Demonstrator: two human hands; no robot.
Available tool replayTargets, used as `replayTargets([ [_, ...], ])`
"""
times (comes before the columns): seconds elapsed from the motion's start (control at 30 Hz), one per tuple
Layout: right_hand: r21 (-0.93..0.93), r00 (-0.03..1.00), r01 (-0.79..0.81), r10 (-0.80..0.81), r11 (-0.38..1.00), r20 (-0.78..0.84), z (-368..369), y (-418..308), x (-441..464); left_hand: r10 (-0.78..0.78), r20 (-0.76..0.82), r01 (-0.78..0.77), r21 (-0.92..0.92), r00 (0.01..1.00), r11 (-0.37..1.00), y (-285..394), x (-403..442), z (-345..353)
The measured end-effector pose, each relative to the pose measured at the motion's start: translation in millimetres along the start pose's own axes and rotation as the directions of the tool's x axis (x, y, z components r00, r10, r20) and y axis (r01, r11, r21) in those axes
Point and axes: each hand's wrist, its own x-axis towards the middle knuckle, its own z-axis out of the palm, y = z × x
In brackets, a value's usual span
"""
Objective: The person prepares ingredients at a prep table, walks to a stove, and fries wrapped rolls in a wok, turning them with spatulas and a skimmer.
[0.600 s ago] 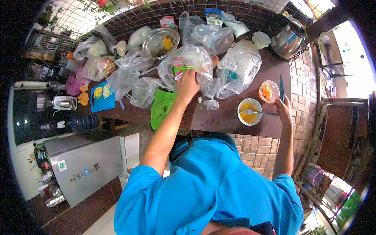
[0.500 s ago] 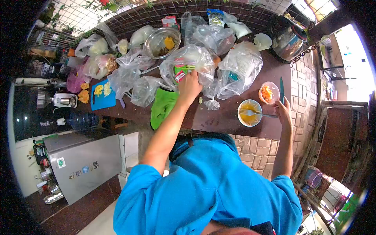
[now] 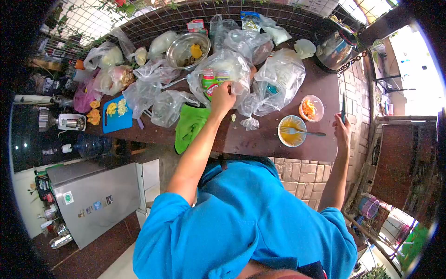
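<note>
My left hand (image 3: 223, 100) reaches to the clear plastic bag (image 3: 239, 69) in the middle of the table, its fingers closed on the edge of the bag. Inside, just left of my fingers, a green and red packet (image 3: 209, 83) shows. My right hand (image 3: 343, 129) is closed around a knife (image 3: 344, 109), blade pointing away from me, just past the table's right edge. Near it stand a plastic tub (image 3: 318, 109) of shredded orange food and a bowl (image 3: 284, 139) of yellow liquid with a fork (image 3: 304, 133) resting in it.
A green cloth (image 3: 189, 128) hangs over the front edge. Leftward lies a blue cutting board (image 3: 121, 124) with chopped pieces. A metal bowl (image 3: 174, 58), several filled plastic bags (image 3: 283, 79) and a large pot (image 3: 335, 49) stand toward the back, before a wire grille.
My right hand has moved rightward with the knife, away from the plastic tub. My left hand stays at the bag, where more of the green and red packet now shows.
</note>
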Motion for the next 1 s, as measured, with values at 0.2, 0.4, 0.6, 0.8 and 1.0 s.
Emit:
replayTargets([
  [0.2,0.127,0.944,0.127,-0.081,0.984,-0.321,-15.1,-72.4,-54.7,0.002,-0.114,-0.018,-0.144,0.994,0.989,-9.9,-0.7,-6.5],
  [0.4,0.198,0.928,0.288,-0.222,0.937,-0.3,18.4,-116.5,-102.8,0.047,-0.258,-0.089,-0.154,0.965,0.984,9.9,-15.8,-62.4],
  [0.6,0.15,0.954,0.281,-0.258,0.948,-0.154,65.4,-123.0,-118.3,-0.026,-0.31,-0.068,-0.287,0.95,0.956,1.1,-22.1,-102.9],
  [0.8,0.316,0.981,0.179,-0.192,0.932,0.01,120.7,-118.6,-124.6,-0.375,-0.221,0.065,-0.784,0.9,0.617,-26.9,-50.0,-142.6],
  [1.0,0.363,0.96,0.061,-0.154,0.93,0.234,228.2,-110.7,-125.3,-0.538,-0.04,0.136,-0.949,0.842,0.283,-15.4,-82.1,-139.9],
])
